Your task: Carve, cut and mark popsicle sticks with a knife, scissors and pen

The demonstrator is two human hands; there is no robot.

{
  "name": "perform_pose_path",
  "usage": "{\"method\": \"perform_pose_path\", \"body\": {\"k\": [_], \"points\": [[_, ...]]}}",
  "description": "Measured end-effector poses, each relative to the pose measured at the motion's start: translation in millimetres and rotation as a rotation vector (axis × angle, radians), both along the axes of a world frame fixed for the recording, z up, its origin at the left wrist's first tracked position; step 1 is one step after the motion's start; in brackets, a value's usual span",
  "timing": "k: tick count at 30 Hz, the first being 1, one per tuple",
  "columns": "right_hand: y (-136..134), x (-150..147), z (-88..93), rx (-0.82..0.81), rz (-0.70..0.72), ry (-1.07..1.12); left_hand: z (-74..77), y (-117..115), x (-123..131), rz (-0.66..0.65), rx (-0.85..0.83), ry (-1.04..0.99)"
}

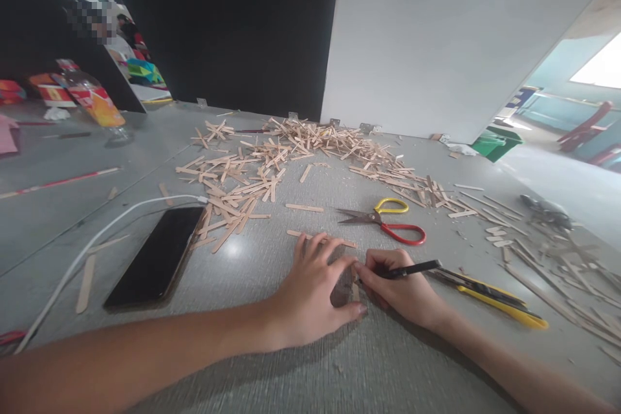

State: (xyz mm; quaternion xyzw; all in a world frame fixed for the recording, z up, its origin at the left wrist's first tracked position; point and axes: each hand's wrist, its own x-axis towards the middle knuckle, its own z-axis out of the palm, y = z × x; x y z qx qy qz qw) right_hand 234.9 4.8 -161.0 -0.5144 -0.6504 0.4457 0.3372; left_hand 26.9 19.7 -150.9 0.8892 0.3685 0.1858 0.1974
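My left hand (315,294) lies on the grey table with its fingers spread. Its thumb and index finger press on a short wooden stick (356,286), partly hidden between my hands. A black pen (414,268) is gripped in my right hand (398,288), its tip down at that stick. Under my left fingertips is another wooden stick (339,240), and one more stick (304,207) lies just beyond. Scissors (378,217) with one yellow and one red handle rest open past my right hand. To its right is a yellow box cutter (504,304).
A black phone (156,259) with a white cable (104,239) lies at left. Piles of wooden sticks (310,139) spread along the back, before a black and white partition (412,39). A bottle (94,103) tilts at far left; thin strips (548,278) lie at right.
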Motion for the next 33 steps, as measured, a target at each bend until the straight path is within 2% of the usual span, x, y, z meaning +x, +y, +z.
{"method": "perform_pose_path", "body": {"k": [33], "points": [[2.8,1.5,-2.2,0.035,0.003,-0.037,-1.8,1.1,0.7,0.001,-0.001,-0.011]]}}
